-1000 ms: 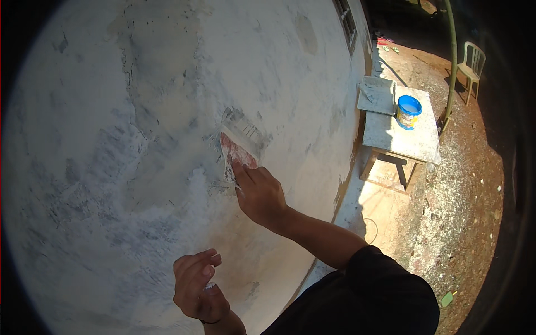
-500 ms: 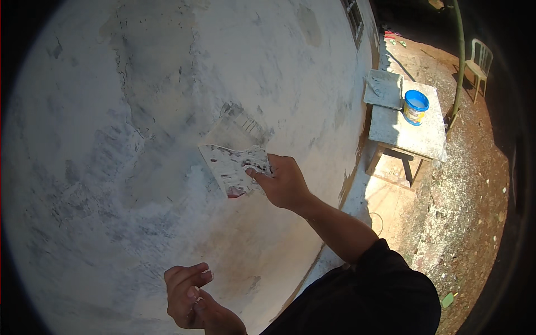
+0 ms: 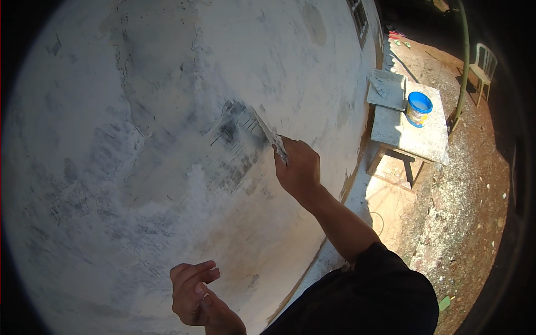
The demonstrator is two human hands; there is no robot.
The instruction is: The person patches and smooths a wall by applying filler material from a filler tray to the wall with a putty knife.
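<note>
My right hand [image 3: 300, 169] is wrapped round a wide, flat putty scraper [image 3: 269, 129], smeared with white filler. The scraper appears nearly edge-on, its blade up against the white plastered wall [image 3: 234, 229]. Left of the blade is a dark grey, streaked patch [image 3: 230, 131] on the wall. My left hand [image 3: 192, 293] is raised low in the view, in front of the wall. Its fingers are loosely bent, with a gap between them and the thumb, and nothing shows in them. White flecks cling to its thumb.
At the right stands a white-stained table [image 3: 410, 134] with a blue-rimmed bucket [image 3: 417, 109] and a shallow grey tray [image 3: 387, 89]. Beyond it are a pole [image 3: 464, 61] and a plastic chair [image 3: 484, 67]. A barred window [image 3: 358, 21] is set far along the wall.
The scraper has turned from showing its broad face to nearly edge-on and moved right and up, uncovering the dark streaked patch. My left hand has shifted slightly right.
</note>
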